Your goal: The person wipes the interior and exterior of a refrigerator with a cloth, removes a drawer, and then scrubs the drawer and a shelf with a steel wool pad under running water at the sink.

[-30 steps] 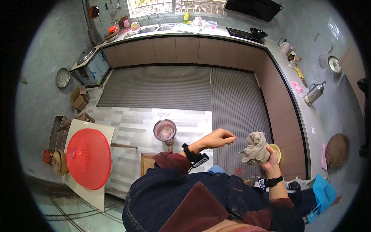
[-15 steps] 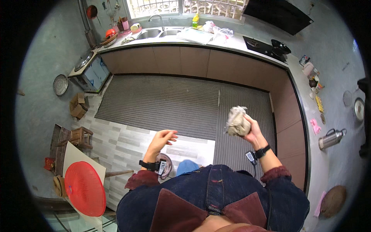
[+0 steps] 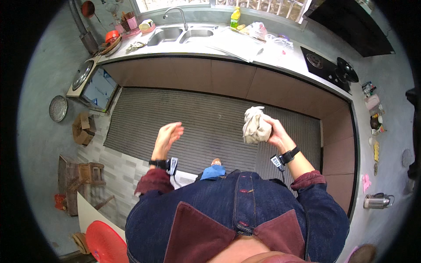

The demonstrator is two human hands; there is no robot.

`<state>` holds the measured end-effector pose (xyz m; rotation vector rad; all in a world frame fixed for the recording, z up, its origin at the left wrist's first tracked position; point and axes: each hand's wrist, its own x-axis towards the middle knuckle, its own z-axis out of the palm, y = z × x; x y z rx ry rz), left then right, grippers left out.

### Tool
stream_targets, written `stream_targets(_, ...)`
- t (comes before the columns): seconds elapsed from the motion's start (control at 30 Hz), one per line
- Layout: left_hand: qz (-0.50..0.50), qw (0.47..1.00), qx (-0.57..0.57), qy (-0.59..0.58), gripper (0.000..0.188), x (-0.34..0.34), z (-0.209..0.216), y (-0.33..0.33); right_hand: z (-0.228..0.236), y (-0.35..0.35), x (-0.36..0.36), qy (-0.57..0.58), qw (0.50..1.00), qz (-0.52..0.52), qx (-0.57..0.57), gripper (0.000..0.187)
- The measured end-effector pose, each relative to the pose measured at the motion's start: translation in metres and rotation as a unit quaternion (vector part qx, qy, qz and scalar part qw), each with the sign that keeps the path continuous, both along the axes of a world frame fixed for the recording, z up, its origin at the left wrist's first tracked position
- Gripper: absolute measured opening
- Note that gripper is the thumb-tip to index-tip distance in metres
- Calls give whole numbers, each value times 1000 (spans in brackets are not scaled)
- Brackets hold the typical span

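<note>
A crumpled, stained off-white cloth [image 3: 255,126] is bunched up in my right hand [image 3: 279,133], whose fingers wrap its right side. The cloth hangs in the air over the grey ribbed floor mat [image 3: 188,109]. My left hand [image 3: 166,139] holds nothing; its fingers stretch forward, slightly apart, over the mat, a good distance left of the cloth. Each wrist carries a black strap with a small device on it.
Ahead runs a counter with a double sink [image 3: 165,37], a white tray [image 3: 237,44] and a gas stove [image 3: 322,65]. On the right side of the counter stands a metal thermos [image 3: 378,201]. To the left are a wooden stool [image 3: 91,173], a cardboard box [image 3: 83,129] and a red plastic basket [image 3: 104,243].
My body has moved forward, closer to the sink counter, and the view has turned a little. The cloth stays in my right hand. My left hand remains free and its fingers have straightened.
</note>
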<state>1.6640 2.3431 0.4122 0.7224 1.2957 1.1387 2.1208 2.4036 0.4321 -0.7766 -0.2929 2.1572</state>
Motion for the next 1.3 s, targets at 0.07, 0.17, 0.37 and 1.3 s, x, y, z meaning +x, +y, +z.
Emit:
stream_targets(0.07,-24,999,22,-30,23,5,15,74,3,49,-4,-14,999,-45,-26,45)
stream_targets(0.17,-52,996,19,-70,25,21,30,185,2,116,-5,15,995,-88,-45,46)
stream_targets(0.37,-60,977,-12,-202,32,51,2,389,-35,248,1,-27,989,-139,-50,40)
stream_targets(1.3,-270,956,-110,18,49,95,-209,735,-127,540,0,-205,958,-167,-111,36)
